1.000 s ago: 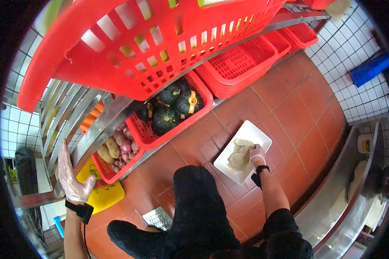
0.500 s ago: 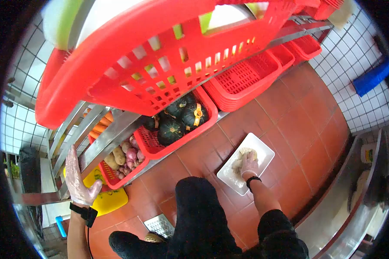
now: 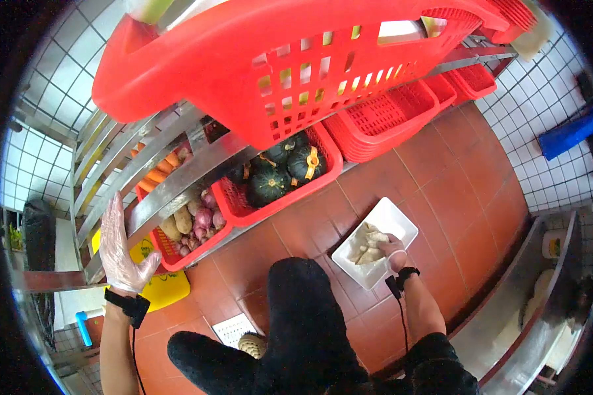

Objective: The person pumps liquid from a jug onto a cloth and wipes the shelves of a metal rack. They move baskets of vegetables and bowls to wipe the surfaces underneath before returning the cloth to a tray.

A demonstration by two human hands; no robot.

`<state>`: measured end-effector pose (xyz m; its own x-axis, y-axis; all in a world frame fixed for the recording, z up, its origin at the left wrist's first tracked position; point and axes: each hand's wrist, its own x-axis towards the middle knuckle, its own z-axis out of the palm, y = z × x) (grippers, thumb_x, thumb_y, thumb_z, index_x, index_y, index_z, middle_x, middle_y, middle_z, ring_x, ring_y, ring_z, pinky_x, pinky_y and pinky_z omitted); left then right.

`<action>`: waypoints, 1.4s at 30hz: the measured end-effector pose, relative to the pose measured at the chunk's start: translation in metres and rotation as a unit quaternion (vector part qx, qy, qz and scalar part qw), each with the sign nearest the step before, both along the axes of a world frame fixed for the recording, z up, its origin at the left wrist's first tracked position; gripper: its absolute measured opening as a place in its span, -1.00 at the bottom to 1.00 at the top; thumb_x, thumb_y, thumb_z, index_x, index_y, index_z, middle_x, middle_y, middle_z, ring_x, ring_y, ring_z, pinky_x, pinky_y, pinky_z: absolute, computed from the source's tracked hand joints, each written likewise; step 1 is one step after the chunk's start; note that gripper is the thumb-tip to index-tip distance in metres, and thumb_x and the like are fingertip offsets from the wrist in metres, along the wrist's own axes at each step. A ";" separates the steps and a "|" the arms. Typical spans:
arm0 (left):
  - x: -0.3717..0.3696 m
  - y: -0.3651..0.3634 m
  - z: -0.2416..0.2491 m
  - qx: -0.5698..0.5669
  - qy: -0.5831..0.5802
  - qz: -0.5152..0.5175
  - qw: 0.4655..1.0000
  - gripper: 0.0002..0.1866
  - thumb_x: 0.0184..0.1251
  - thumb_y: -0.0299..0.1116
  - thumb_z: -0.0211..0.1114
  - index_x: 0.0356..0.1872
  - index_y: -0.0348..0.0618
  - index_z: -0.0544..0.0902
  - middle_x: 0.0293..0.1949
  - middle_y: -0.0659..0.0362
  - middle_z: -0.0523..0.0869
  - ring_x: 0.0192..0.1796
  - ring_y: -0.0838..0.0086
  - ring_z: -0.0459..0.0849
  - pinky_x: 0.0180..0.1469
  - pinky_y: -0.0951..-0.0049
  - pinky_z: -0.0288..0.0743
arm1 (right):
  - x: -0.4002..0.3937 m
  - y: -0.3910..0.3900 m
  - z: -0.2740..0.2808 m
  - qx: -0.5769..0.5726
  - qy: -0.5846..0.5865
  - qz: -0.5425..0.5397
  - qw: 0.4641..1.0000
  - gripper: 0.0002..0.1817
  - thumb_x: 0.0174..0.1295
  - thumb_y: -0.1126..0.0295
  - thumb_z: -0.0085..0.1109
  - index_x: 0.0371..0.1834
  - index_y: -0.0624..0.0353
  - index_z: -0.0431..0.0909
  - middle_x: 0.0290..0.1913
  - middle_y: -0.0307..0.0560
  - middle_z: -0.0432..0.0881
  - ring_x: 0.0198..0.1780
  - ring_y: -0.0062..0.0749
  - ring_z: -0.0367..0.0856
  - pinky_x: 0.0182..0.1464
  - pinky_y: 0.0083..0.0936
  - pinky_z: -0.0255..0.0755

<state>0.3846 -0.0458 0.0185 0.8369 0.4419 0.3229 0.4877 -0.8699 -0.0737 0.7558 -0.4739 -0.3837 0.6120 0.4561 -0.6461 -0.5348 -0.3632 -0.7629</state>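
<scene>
My left hand [image 3: 126, 255], in a clear plastic glove, is raised with its fingers stretched and thumb apart beside the metal rack [image 3: 171, 191]; nothing is in it. At the right side of a white tray [image 3: 352, 270] on the floor is my right hand [image 3: 394, 251], also gloved. Its fingers curl inward over the rim onto pale, knobbly pieces that look like ginger [image 3: 370, 243]. These lie bunched toward the tray's middle, and the fingertips are partly hidden.
Red baskets hold dark green pumpkins [image 3: 270, 183], red onions [image 3: 204, 218], potatoes [image 3: 170, 228] and carrots [image 3: 155, 176]. A large red basket [image 3: 211, 79] juts out above. Stacked red baskets [image 3: 375, 125] stand behind the tray. A yellow board [image 3: 168, 289] and white grate [image 3: 232, 329] lie low left.
My right hand has drawn back from the tray's middle to its right side, uncovering the pale pieces. My left hand stays spread by the rack. The view has shifted slightly.
</scene>
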 end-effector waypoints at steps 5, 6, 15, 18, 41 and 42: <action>0.000 0.002 0.001 0.011 -0.001 -0.009 1.000 0.10 0.08 0.28 0.30 0.53 -0.32 0.22 0.51 -0.17 0.31 0.53 -0.09 0.29 0.53 0.04 0.17 | -0.011 -0.019 -0.028 0.068 0.031 -0.069 0.995 -0.78 0.25 0.50 0.20 -0.04 0.18 0.58 -0.19 -0.20 0.65 -0.19 -0.46 0.61 -0.08 -0.50 0.50; -0.001 0.002 0.001 0.010 -0.002 -0.009 1.000 0.10 0.08 0.27 0.30 0.53 -0.31 0.22 0.51 -0.17 0.31 0.53 -0.09 0.29 0.53 0.04 0.17 | -0.012 -0.020 -0.027 0.051 0.027 -0.064 0.996 -0.78 0.26 0.50 0.17 -0.04 0.17 0.59 -0.20 -0.21 0.65 -0.20 -0.46 0.60 -0.09 -0.51 0.50; -0.002 0.002 0.000 -0.003 -0.004 -0.015 1.000 0.08 0.06 0.21 0.29 0.54 -0.29 0.21 0.51 -0.17 0.31 0.53 -0.09 0.28 0.52 0.05 0.18 | -0.027 -0.019 -0.068 -0.312 -0.434 0.069 0.843 -0.45 0.23 0.42 0.14 0.34 0.18 0.43 0.27 0.19 0.51 0.28 0.00 0.49 0.31 -0.28 0.38; -0.003 0.004 -0.001 0.012 0.004 -0.015 1.000 0.07 0.07 0.21 0.29 0.54 -0.28 0.21 0.51 -0.16 0.31 0.53 -0.09 0.29 0.52 0.05 0.18 | -0.054 0.026 0.011 -0.397 -0.385 0.235 0.799 -0.19 0.26 0.11 0.21 0.58 0.05 0.18 0.60 0.20 0.12 0.58 0.17 0.08 0.58 -0.12 0.05; -0.005 0.001 -0.001 0.002 0.005 -0.004 1.000 0.07 0.10 0.27 0.26 0.54 -0.27 0.21 0.52 -0.13 0.31 0.57 -0.07 0.22 0.52 0.01 0.15 | 0.003 0.028 -0.041 -0.334 -0.372 0.158 0.851 -0.59 0.18 0.49 0.23 0.15 0.09 0.63 0.02 0.11 0.73 0.04 -0.02 0.72 0.11 -0.24 0.56; -0.005 0.001 -0.001 0.005 0.004 -0.005 1.000 0.08 0.11 0.28 0.26 0.54 -0.26 0.21 0.52 -0.13 0.31 0.57 -0.07 0.22 0.52 0.01 0.15 | 0.006 0.019 -0.048 -0.282 -0.313 0.120 0.899 -0.59 0.16 0.51 0.25 0.12 0.12 0.63 -0.04 0.09 0.73 -0.03 -0.08 0.72 0.04 -0.29 0.57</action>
